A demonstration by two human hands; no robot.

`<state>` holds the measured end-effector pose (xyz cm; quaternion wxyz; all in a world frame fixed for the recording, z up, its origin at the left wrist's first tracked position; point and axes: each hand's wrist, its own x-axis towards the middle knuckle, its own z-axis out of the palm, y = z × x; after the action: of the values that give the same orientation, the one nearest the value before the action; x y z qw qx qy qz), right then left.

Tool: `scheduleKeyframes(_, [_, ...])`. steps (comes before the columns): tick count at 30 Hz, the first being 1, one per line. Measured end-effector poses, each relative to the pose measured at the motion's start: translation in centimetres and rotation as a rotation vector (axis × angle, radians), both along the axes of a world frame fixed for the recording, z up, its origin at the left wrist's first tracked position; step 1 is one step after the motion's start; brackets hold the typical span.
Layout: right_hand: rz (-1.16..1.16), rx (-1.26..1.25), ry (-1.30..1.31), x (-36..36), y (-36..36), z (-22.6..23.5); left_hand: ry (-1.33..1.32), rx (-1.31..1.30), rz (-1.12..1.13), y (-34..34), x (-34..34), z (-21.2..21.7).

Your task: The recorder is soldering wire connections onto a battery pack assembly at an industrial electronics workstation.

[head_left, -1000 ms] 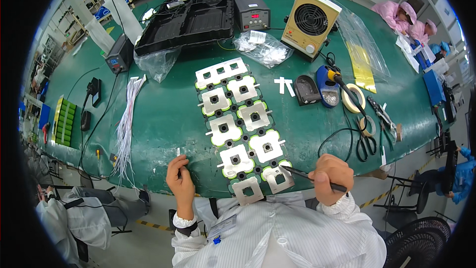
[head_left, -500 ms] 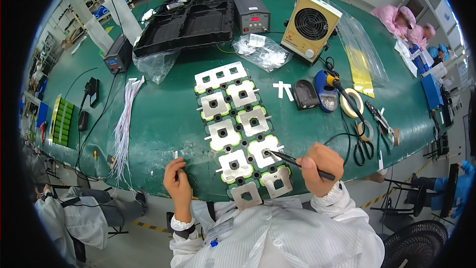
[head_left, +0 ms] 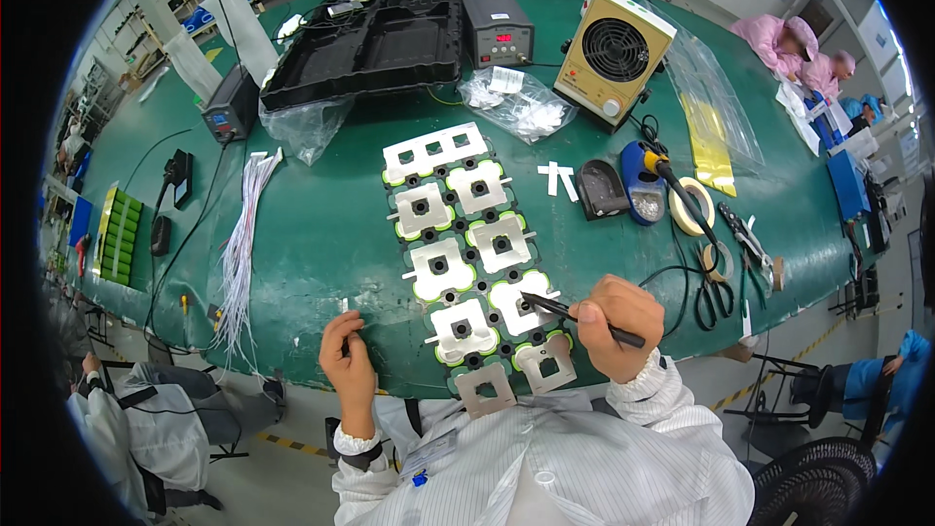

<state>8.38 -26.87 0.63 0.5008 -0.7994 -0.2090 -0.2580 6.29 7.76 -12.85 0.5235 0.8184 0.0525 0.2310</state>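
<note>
At the near edge of the green table (head_left: 321, 234), right of our left hand (head_left: 348, 356), lies the pack (head_left: 471, 253), two columns of pale plates running away from us. Our right hand (head_left: 621, 328) pinches a slim black tool (head_left: 557, 308) between thumb and fingers, its tip beside the central hole of a right-column plate (head_left: 506, 302); we cannot tell whether tip and metal touch. Our left hand rests with fingers curled, nothing visible in it, and we cannot tell whether the fingertips meet. We judge the step in hand to be close work with the tip on that one plate. The next move calls for a steady wrist, light pressure and a pack that does not slide.
</note>
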Motion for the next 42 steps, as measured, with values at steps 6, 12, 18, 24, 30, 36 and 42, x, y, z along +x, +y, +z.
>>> scheduleKeyframes(6, [-0.064,0.012,-0.1,1.2,-0.7,1.2,-0.002,-0.012,0.009,0.0,0.1,0.0])
scheduleKeyframes(12, [0.024,-0.071,-0.082,4.6,0.0,2.0,-0.014,-0.019,-0.002,0.0,0.2,0.3])
scheduleKeyframes(18, [-0.018,0.01,-0.023,6.8,1.9,0.2,0.006,-0.04,-0.005,0.1,0.2,0.2])
scheduleKeyframes(24, [-0.028,-0.013,-0.033,6.9,1.8,-0.3,0.019,-0.042,-0.008,0.3,0.2,0.0])
scheduleKeyframes(30, [-0.032,0.021,-0.047,7.0,1.7,-0.3,0.013,-0.024,-0.013,0.2,0.2,0.2])
scheduleKeyframes(36, [-0.013,0.095,-0.003,6.7,1.4,1.0,0.02,-0.03,-0.017,0.2,0.1,0.3])
scheduleKeyframes(42, [-0.032,-0.024,-0.106,10.1,1.0,2.3,0.012,-0.035,-0.029,0.3,0.2,0.3])
